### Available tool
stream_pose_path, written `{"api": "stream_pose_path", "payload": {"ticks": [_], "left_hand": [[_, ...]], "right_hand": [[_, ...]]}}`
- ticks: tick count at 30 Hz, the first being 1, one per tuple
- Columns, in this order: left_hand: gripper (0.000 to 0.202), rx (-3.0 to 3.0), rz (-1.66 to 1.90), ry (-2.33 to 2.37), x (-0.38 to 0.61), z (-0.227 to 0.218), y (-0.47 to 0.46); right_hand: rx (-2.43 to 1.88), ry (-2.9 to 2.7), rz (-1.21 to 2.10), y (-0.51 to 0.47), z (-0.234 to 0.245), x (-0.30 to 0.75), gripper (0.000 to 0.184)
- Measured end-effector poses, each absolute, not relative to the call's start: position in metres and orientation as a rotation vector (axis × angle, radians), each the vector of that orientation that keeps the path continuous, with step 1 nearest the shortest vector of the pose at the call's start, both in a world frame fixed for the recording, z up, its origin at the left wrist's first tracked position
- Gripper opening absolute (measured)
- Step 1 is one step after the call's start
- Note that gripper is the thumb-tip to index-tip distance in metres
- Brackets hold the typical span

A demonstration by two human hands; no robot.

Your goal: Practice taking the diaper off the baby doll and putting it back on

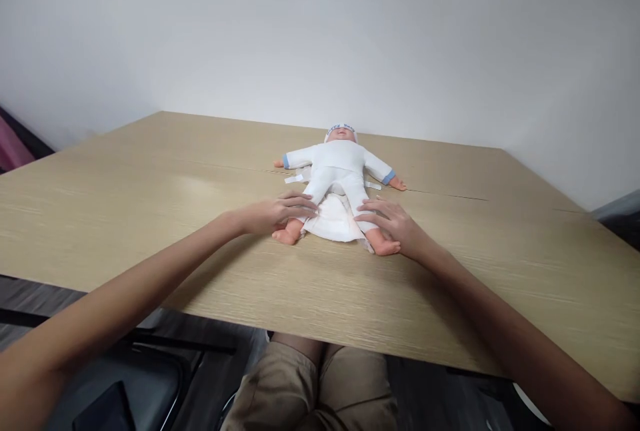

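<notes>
A baby doll (340, 161) in a white suit with blue cuffs and a white cap lies on its back, its head toward the wall. Under its hips and between its spread legs is an unfolded white diaper (333, 221), with tabs showing at both sides of the waist. My left hand (283, 211) rests on the doll's leg at the left, fingers stretched out over the shin. On the other leg lies my right hand (390, 221), its fingers apart near the diaper's edge. Neither hand grips anything that I can see.
The doll lies on a light wooden table (200, 271) with a thin seam across it. Behind the table stands a white partition wall (250, 38). A dark chair (120, 378) with a dark flat object on it is at the lower left, below the table edge.
</notes>
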State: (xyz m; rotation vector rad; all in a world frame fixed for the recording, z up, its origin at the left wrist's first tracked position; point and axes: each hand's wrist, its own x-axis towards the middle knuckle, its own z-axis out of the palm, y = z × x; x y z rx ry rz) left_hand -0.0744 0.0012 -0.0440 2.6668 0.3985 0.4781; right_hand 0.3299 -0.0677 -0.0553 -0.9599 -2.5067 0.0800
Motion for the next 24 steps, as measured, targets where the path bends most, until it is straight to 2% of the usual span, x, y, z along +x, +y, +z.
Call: {"api": "stream_pose_path", "payload": {"ticks": [3,9,11,13,15,17,19,21,24], "left_hand": [[0.069,2.649,0.465,0.391,-0.074,-0.037,0.0],[0.03,2.657,0.399,0.548,-0.06,-0.018,-0.017],[0.034,2.701,0.39,0.655,-0.052,-0.02,-0.023],[0.042,2.75,0.402,0.738,-0.046,-0.025,-0.026],[0.032,2.794,0.419,0.776,-0.042,-0.03,-0.025],[0.019,2.804,0.434,0.774,-0.039,-0.031,-0.021],[0.021,2.754,0.482,0.775,-0.037,-0.025,-0.013],[0.031,2.648,0.603,0.817,-0.034,-0.015,-0.002],[0.029,2.474,0.854,0.905,-0.025,0.0,0.025]], "right_hand": [[-0.976,-2.486,0.204,-0.069,-0.049,0.332,0.045],[-1.106,-2.351,0.499,-0.075,-0.027,0.328,0.044],[-1.188,-2.367,0.448,-0.083,-0.025,0.318,0.043],[-1.242,-2.429,0.294,-0.094,-0.027,0.305,0.06],[-1.262,-2.468,0.11,-0.102,-0.034,0.293,0.073],[-1.278,-2.466,-0.008,-0.103,-0.038,0.285,0.058],[-1.307,-2.436,-0.026,-0.096,-0.037,0.282,0.041],[-1.333,-2.355,0.045,-0.08,-0.028,0.284,0.042],[-1.332,-2.166,0.19,-0.043,-0.009,0.291,0.045]]}}
